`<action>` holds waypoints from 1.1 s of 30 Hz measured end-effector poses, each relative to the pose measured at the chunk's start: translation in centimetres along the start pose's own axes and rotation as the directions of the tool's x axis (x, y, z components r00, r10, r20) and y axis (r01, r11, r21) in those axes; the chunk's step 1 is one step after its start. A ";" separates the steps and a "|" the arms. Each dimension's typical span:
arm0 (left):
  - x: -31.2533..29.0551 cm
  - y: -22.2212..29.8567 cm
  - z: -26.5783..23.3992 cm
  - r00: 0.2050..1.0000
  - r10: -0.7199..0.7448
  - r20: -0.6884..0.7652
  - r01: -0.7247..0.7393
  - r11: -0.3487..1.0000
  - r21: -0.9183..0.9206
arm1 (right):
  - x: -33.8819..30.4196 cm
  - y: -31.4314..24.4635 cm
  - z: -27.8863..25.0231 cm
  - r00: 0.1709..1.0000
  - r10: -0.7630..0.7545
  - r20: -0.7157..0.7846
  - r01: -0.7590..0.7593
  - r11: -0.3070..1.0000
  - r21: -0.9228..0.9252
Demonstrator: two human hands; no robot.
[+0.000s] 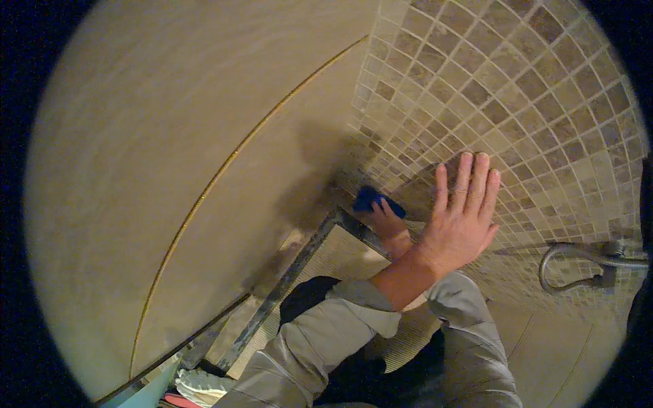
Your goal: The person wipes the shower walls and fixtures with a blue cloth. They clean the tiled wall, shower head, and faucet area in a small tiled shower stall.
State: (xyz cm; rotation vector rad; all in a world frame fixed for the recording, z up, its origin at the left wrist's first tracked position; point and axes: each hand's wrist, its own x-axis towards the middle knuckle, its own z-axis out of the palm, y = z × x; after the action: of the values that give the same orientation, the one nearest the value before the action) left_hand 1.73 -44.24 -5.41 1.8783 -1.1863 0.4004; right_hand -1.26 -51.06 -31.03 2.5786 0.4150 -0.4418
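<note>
The left hand (386,219) is closed on a blue cloth (371,198), low on the tile wall (544,115) near the corner. The right hand (462,211) lies flat and open on the tiles. It looks like wiping; next, more rubbing nearby.

A single view, worn on the head, looks steeply down and forward into a wall corner, close above the hands. The right hand (462,221) lies flat on the mosaic tile wall (544,109) near the middle of the picture; the left hand (386,216) sits just beyond it, lower in the corner. Smooth wall panels (170,136) fill the area left of both hands. Edges bend toward the rim.
</note>
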 end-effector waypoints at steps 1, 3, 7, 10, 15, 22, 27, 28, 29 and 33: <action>0.1 0.6 0.0 1.000 0.015 0.006 -0.015 1.000 -0.018 | -3.2 0.4 0.9 0.993 -0.044 0.111 0.042 0.999 0.021; 0.0 -0.6 -0.5 1.000 0.005 0.004 -0.006 0.999 0.048 | -5.6 -0.1 1.1 0.994 -0.034 0.104 0.050 0.988 -0.147; 0.1 0.2 0.3 0.999 0.042 -0.024 -0.043 0.998 -0.049 | -17.7 1.2 1.8 0.960 0.150 0.235 -0.046 0.917 -0.396; 0.2 0.1 0.2 0.998 0.054 -0.041 -0.055 0.998 -0.041 | -23.1 2.1 1.4 0.951 0.160 0.266 -0.131 0.984 -0.123; 0.2 0.3 -0.2 0.997 0.050 -0.061 -0.050 0.999 -0.006 | -18.5 4.4 -4.5 0.853 0.487 -0.188 -0.357 0.807 0.471; 0.2 -0.6 -1.5 0.978 0.094 -0.184 -0.093 0.996 0.015 | -11.6 5.3 -12.5 0.718 0.390 -0.577 -0.504 0.863 -0.044; 0.6 -1.7 -1.6 0.955 0.137 -0.265 -0.168 0.981 -0.097 | -19.8 3.3 -3.8 0.919 0.325 -0.222 -0.290 0.941 0.174; 0.5 -2.4 -1.8 0.949 0.129 -0.287 -0.179 0.971 -0.156 | -21.8 3.4 -4.5 0.924 0.350 -0.153 -0.326 0.932 0.162; 0.6 -2.7 -1.9 0.944 0.124 -0.305 -0.196 0.956 -0.218 | -23.1 3.5 -5.8 0.921 0.382 -0.079 -0.368 0.918 0.150; 0.8 -3.1 -2.6 0.897 -0.036 -0.440 -0.144 0.918 -0.369 | -22.5 6.1 -13.1 0.692 0.570 -0.442 -0.558 0.812 0.173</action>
State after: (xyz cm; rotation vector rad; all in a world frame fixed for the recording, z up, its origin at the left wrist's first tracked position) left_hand 5.24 -42.05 -4.89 1.3157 -0.9276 0.5407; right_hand -16.24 -54.18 -9.15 2.6416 -0.2545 0.4272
